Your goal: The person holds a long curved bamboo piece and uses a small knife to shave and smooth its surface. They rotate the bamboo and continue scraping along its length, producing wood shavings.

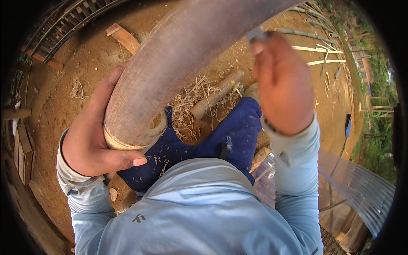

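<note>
A thick brown tube point(178, 55) that looks like bamboo slants up from my lap toward the far right, its outline curved in this view. Its near end is hollow, with a pale cut rim. Around that end my left hand point(91, 136) is closed, the thumb lying by the rim and the other fingers along the left side, partly hidden. To the right of the tube, my right hand point(284, 80) is closed on a small grey piece point(257, 35), blurred by motion; its kind is not clear. Whether that piece touches the tube I cannot tell.
Curly shavings point(187, 108) and a short log point(219, 93) lie on the dirt ground beyond my knees. A wooden plank point(123, 37) is at the far left, near a slatted bench point(72, 23). Bamboo poles point(304, 32) lie far right; clear corrugated sheeting point(357, 182) stands near right.
</note>
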### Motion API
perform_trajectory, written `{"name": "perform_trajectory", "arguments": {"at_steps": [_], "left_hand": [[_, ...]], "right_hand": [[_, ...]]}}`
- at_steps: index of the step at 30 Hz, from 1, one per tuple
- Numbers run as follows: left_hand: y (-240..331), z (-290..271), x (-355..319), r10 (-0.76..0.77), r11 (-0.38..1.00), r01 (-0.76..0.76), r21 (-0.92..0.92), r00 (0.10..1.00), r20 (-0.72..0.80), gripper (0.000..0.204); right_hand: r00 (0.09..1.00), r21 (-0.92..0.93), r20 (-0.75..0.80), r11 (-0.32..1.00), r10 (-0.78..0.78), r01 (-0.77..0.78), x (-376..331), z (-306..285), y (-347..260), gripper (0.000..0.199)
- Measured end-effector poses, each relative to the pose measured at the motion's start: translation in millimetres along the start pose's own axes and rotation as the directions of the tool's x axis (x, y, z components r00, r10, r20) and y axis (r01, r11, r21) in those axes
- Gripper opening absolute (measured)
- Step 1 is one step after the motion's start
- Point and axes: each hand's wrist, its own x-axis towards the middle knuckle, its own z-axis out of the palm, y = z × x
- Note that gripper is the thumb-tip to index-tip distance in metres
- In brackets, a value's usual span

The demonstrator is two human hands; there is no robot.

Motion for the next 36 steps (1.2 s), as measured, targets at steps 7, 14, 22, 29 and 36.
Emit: {"name": "perform_trajectory", "arguments": {"at_steps": [7,14,22,29,36], "left_hand": [[-3.6,-2.0,1.6,0.031,0.999,-0.030,-0.045,0.999,0.043,0.125],[-2.2,-3.9,-0.4,0.016,1.000,-0.014,-0.026,0.997,0.069,0.133],[-3.2,-1.5,0.2,-0.012,0.997,0.015,-0.070,0.999,0.037,0.135],[-2.3,2.3,-3.8,-0.094,0.987,0.086,-0.132,0.994,-0.048,0.134],[-4.0,-1.2,-3.5,-0.027,0.998,0.027,-0.057,1.000,0.001,0.134]], "right_hand": [[0.999,0.071,0.028,0.997,0.025,-0.027,-13.6,6.4,0.4,0.016],[0.999,0.061,-0.001,0.997,0.050,-0.050,-11.8,12.6,-4.3,0.014],[0.997,0.147,0.069,0.989,-0.028,0.018,-8.7,10.8,-1.6,0.010],[0.999,0.114,0.050,0.993,0.017,-0.022,0.6,7.2,-1.8,0.012],[0.998,0.095,-0.001,0.994,-0.057,0.057,-10.0,19.4,0.1,0.015]]}}
